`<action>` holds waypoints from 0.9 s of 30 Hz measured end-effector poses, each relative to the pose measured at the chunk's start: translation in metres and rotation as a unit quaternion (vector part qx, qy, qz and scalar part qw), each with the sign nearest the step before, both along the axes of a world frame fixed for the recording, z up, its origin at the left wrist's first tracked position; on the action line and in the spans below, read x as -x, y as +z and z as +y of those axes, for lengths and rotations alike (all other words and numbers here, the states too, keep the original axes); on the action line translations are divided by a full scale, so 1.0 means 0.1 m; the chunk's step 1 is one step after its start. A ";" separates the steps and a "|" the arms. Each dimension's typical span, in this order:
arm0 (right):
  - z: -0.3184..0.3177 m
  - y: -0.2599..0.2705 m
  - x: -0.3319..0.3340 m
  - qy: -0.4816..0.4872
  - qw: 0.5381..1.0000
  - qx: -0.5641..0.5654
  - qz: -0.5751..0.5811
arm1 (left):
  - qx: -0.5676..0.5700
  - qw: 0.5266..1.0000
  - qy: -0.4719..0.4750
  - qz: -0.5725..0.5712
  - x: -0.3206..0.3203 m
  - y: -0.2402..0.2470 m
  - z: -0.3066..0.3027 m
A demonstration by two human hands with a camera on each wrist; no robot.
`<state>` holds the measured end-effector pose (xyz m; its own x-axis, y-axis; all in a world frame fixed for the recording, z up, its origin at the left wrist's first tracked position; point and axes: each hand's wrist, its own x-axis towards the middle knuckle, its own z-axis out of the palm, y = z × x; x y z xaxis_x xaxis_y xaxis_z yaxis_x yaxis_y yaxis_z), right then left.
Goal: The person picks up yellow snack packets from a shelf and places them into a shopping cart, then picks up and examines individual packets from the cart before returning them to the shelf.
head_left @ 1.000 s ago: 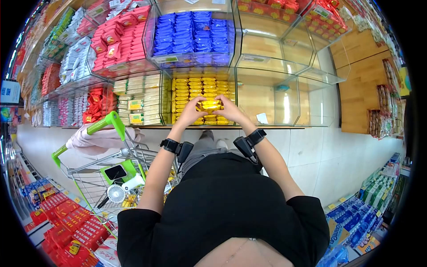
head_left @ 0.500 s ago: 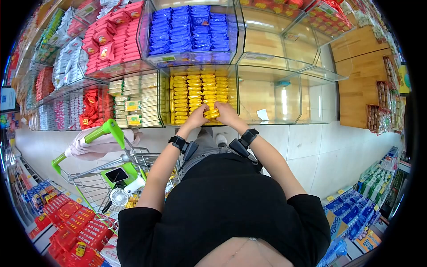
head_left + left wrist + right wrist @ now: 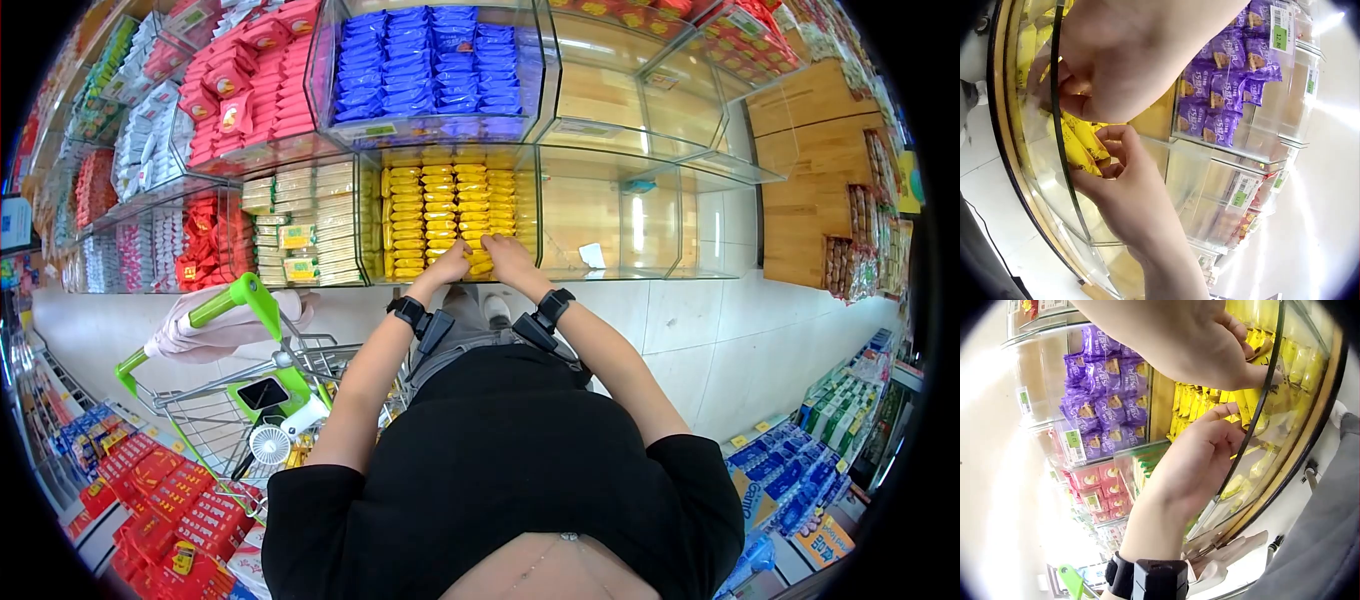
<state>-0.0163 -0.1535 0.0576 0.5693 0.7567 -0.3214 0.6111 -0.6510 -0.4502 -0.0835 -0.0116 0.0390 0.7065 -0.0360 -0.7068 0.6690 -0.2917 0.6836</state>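
Note:
Both hands are at the front of a clear bin (image 3: 370, 215) stacked with rows of yellow packets (image 3: 440, 205). My right hand (image 3: 510, 262) pinches yellow packets (image 3: 1079, 142) between thumb and curled fingers, just inside the bin's front pane, as the left wrist view shows. Close on its left is my left hand (image 3: 448, 264). In the right wrist view the left hand (image 3: 1200, 450) has its index finger extended towards a yellow packet (image 3: 1251, 407), the other fingers loosely bent. Glass and the right hand partly cover the packets between them.
Blue-purple packets (image 3: 430, 65) fill the bin behind, with pale packets (image 3: 310, 225) to the left. A white card (image 3: 591, 256) lies in the bin to the right. A shopping cart (image 3: 225, 395) with green handles, a fan (image 3: 270, 443) and a phone (image 3: 263, 393) stands at left.
Both hands have come down and nearer to the body, from over the bin to its front. The yellow packets held between them now sit low at the front, and the left fingers have loosened.

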 end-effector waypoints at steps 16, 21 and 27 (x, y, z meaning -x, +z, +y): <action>-0.04 -0.16 -0.02 -0.035 0.995 -0.038 0.089 | 0.054 0.996 0.067 0.036 0.05 -0.29 -0.04; -0.04 -0.29 -0.05 -0.039 0.990 -0.038 0.127 | 0.093 0.989 0.099 0.056 0.05 -0.25 -0.03; -0.04 -0.34 -0.05 -0.079 0.987 0.027 0.138 | 0.047 0.989 0.124 0.057 0.06 -0.22 -0.05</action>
<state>-0.0113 -0.1571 0.0237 0.5646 0.6425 -0.5181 0.3588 -0.7564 -0.5469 -0.0894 -0.0165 0.0169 0.6178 0.0590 -0.7841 0.7863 -0.0466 0.6161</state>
